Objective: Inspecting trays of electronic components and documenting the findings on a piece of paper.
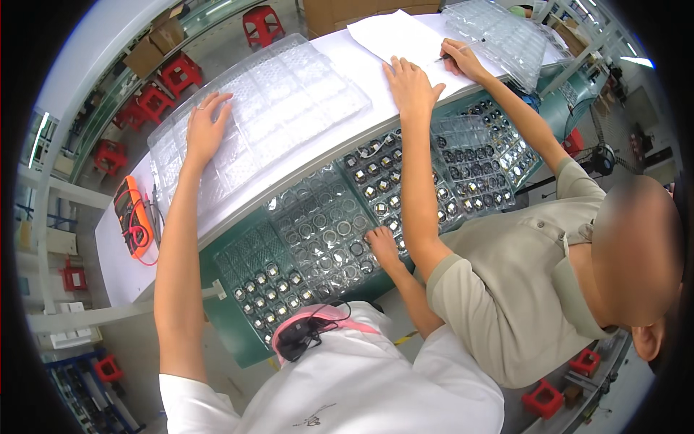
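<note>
Two clear, pocketed trays, or more, lie beneath a worker's left hand [206,129], which is open, fingers spread, on the left part of the stacked plastic trays [267,101] along the far edge of a white counter [119,264]. The worker's right hand [383,247] hovers or rests, fingers slightly bent, where two more trays meet near the near edge of a lower green counter [235,343]; whether it grips anything cannot be told.

Trays line the green counter side by side. The leftmost tray [249,253], by the left end, carries dark round parts with pale square centers in its nearer pockets. The second tray [296,195] holds mostly clear, ring-like pieces; the third tray [370,201], more dark parts with pale squares. Dark rings sit in the fourth tray [452,126], farther right.

An orange multimeter [124,217] lies at the white counter's left end. At right, a co-worker in a beige shirt [528,275] spreads one hand [412,87] on white paper [394,36] and grips a pen [441,59] in the other, near more clear trays [499,40] at the counter's far right.
</note>
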A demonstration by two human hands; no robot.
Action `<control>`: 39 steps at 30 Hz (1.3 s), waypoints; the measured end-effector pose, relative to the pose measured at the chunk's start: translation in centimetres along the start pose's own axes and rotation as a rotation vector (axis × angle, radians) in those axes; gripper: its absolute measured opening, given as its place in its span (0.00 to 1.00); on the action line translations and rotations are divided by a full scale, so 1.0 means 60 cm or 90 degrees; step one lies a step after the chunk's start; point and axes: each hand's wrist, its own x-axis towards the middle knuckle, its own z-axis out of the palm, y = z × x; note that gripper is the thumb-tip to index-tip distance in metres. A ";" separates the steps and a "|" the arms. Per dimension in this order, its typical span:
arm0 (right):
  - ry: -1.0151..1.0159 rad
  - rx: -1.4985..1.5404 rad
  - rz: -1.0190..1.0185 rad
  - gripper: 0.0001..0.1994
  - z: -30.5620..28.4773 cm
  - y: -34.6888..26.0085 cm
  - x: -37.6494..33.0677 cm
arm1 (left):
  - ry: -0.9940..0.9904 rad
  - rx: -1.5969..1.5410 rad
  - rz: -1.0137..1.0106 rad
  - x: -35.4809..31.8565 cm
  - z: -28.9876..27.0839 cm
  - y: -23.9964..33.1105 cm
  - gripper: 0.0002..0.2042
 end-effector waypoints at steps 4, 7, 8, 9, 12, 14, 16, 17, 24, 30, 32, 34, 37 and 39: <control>0.045 0.011 0.024 0.10 0.004 0.024 -0.074 | -0.005 -0.002 -0.006 0.000 0.001 0.006 0.16; 0.029 0.025 0.021 0.11 0.008 0.018 -0.130 | -0.011 -0.001 -0.004 0.001 0.000 0.002 0.16; 0.020 0.032 0.019 0.11 0.009 0.015 -0.148 | -0.022 0.002 -0.006 0.002 0.000 0.001 0.17; 0.012 0.039 0.016 0.11 0.010 0.014 -0.162 | -0.021 0.001 -0.005 0.002 0.001 -0.001 0.17; 0.044 0.020 0.010 0.11 0.023 0.015 -0.166 | -0.015 0.009 0.007 0.003 -0.001 -0.002 0.16; 0.086 -0.008 0.009 0.11 0.037 0.017 -0.166 | -0.022 0.006 0.005 0.003 -0.001 -0.001 0.16; 0.049 0.017 0.064 0.12 0.043 0.017 -0.157 | -0.016 0.008 0.012 0.003 -0.001 0.001 0.16; 0.056 0.015 0.064 0.12 0.043 0.012 -0.153 | -0.012 0.010 0.015 0.003 -0.001 0.003 0.16; 0.266 0.262 -0.157 0.17 -0.101 -0.181 0.031 | -0.002 0.014 -0.016 -0.006 -0.010 0.011 0.16; 0.541 0.394 -0.362 0.06 -0.410 -0.430 0.289 | 0.009 0.010 0.010 -0.004 -0.011 0.003 0.16; 0.520 0.452 -0.307 0.04 -0.445 -0.448 0.410 | 0.000 -0.036 0.016 -0.005 -0.011 0.032 0.17; 0.409 0.299 -0.244 0.06 -0.433 -0.452 0.537 | -0.002 -0.074 0.021 -0.004 -0.019 0.037 0.17; 0.357 -0.002 -0.280 0.10 -0.387 -0.443 0.620 | -0.007 -0.015 0.018 -0.014 -0.020 0.000 0.18; 0.382 -0.056 -0.297 0.13 -0.339 -0.368 0.625 | -0.018 -0.034 -0.002 0.004 -0.003 0.035 0.18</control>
